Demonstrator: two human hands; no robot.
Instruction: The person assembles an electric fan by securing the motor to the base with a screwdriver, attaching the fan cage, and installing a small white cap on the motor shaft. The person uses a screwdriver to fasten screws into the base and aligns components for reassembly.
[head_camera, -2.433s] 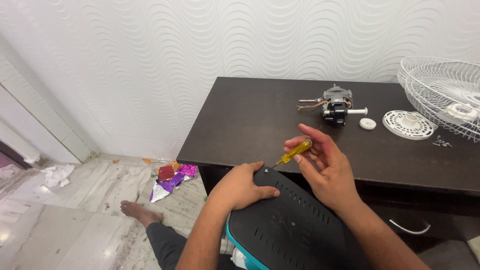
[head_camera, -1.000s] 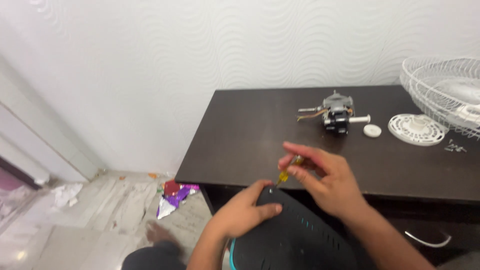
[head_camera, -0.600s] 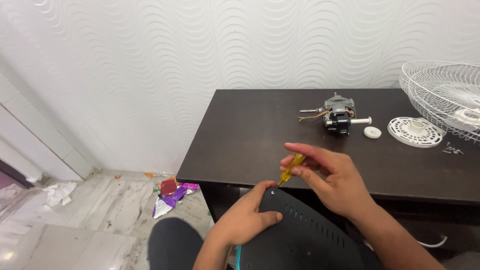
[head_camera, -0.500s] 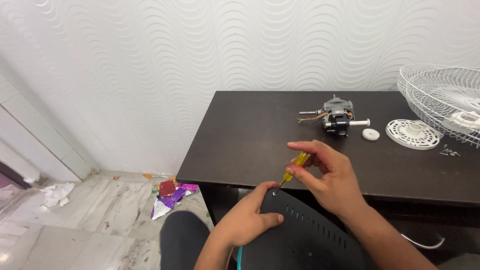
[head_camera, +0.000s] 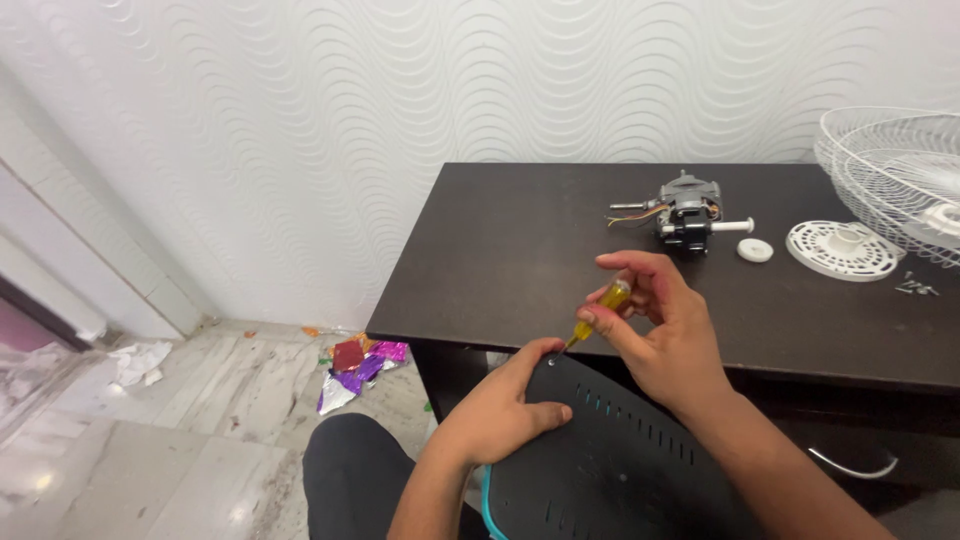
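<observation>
Screwdriver tip on the corner screw of a dark slotted cover

The left hand (head_camera: 500, 415) clamps over the black plastic cover (head_camera: 610, 460) near its top corner — steadying it. Just right of those fingers, the right hand (head_camera: 660, 330) pinches a yellow-handled screwdriver (head_camera: 600, 310), tilted so its tip meets the screw (head_camera: 551, 362). Beyond the right hand on the dark table (head_camera: 500, 260) lie a motor (head_camera: 688, 212) and a white fan guard (head_camera: 895, 175).

Crumpled foil wrappers (head_camera: 358, 366) on floor

Fan motor (head_camera: 688, 212), white wire guard (head_camera: 893, 178)
</observation>
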